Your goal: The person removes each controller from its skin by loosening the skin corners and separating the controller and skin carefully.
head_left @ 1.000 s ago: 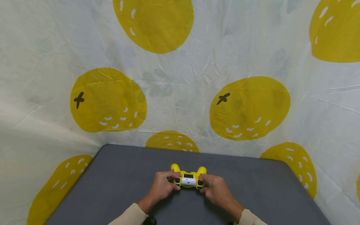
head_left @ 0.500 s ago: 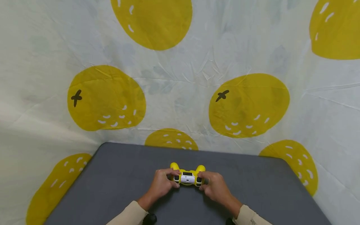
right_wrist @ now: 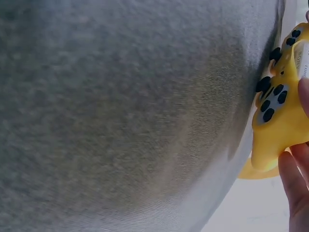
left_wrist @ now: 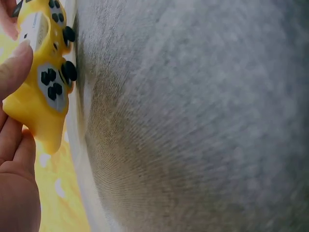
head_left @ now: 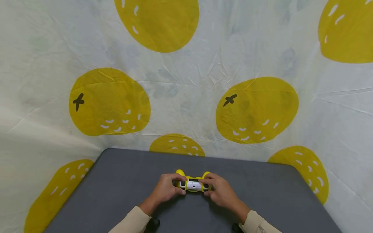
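Observation:
A yellow game controller [head_left: 193, 185] with a white middle strip is held low over the dark grey table, its handles pointing away from me. Both wrist views show its black thumbsticks and buttons on the side facing the table; whether the sticks touch it I cannot tell. My left hand [head_left: 167, 188] grips the left end, thumb on the near edge and fingers over the back. On the opposite end, my right hand [head_left: 222, 191] grips in the same way. In the right wrist view, fingers [right_wrist: 292, 179] lie against a yellow handle.
The grey tabletop [head_left: 131, 168] reaches back to a white cloth [head_left: 180, 106] printed with large yellow fruit, which also hangs at both sides. Black wrist straps or cameras show by each cream sleeve [head_left: 134, 220].
My right hand's fingers have slid a little left, further over the controller's back, and cover more of the right handle. The left hand keeps its grip. The head view has shifted slightly.

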`<action>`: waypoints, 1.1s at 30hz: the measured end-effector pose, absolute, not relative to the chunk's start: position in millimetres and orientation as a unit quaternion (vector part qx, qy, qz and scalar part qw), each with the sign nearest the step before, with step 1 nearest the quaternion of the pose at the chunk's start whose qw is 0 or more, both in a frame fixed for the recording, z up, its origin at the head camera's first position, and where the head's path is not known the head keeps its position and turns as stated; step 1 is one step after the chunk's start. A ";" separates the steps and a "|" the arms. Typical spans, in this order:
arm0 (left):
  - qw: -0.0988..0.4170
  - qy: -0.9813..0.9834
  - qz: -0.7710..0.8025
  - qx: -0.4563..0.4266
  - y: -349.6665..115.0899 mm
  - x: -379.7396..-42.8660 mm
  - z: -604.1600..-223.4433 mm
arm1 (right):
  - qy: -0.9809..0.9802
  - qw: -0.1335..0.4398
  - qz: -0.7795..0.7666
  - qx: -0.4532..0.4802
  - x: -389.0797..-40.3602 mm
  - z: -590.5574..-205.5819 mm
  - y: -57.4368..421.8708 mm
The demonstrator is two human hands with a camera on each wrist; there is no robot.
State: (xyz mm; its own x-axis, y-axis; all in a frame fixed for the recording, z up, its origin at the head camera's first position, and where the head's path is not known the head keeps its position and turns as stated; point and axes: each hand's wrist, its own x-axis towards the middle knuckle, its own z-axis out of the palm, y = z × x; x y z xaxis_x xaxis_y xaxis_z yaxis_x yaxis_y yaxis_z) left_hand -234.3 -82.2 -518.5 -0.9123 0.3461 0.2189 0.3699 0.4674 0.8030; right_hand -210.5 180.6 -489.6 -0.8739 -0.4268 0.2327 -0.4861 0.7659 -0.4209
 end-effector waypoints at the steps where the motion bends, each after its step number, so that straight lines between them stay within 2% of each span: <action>1: 0.006 -0.857 -0.469 -0.213 -82.8 -235.3 -517.2 | -0.939 0.054 0.239 0.243 -212.3 -489.4 180.5; 6: 0.002 -0.860 -0.445 -0.249 -84.8 -231.9 -518.1 | -0.937 0.045 0.228 0.259 -214.3 -491.2 180.2; 10: 0.014 -0.859 -0.436 -0.268 -85.8 -231.7 -518.7 | -0.932 0.067 0.218 0.282 -213.6 -490.1 180.1; 18: 0.006 -0.877 -0.391 -0.280 -82.5 -238.7 -512.7 | -0.930 0.076 0.220 0.285 -221.1 -482.2 181.1; 26: 0.061 -0.886 -0.357 -0.289 -75.8 -240.0 -508.3 | -0.938 0.040 0.218 0.265 -223.1 -478.3 181.4; 29: 0.058 -0.882 -0.369 -0.288 -76.6 -242.4 -508.1 | -0.942 0.036 0.219 0.253 -225.6 -477.2 178.9; 33: 0.039 -0.879 -0.383 -0.281 -79.4 -245.3 -509.6 | -0.941 0.064 0.219 0.250 -227.7 -477.7 174.8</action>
State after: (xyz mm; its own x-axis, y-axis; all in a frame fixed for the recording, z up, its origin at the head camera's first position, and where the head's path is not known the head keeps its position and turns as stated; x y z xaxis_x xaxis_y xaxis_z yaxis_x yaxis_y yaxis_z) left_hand -245.3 -79.4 -509.6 -0.8396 0.4632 0.2839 0.5232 0.5488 0.6520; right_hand -227.7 174.8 -477.7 -0.8668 -0.4427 0.2296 -0.4986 0.7787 -0.3809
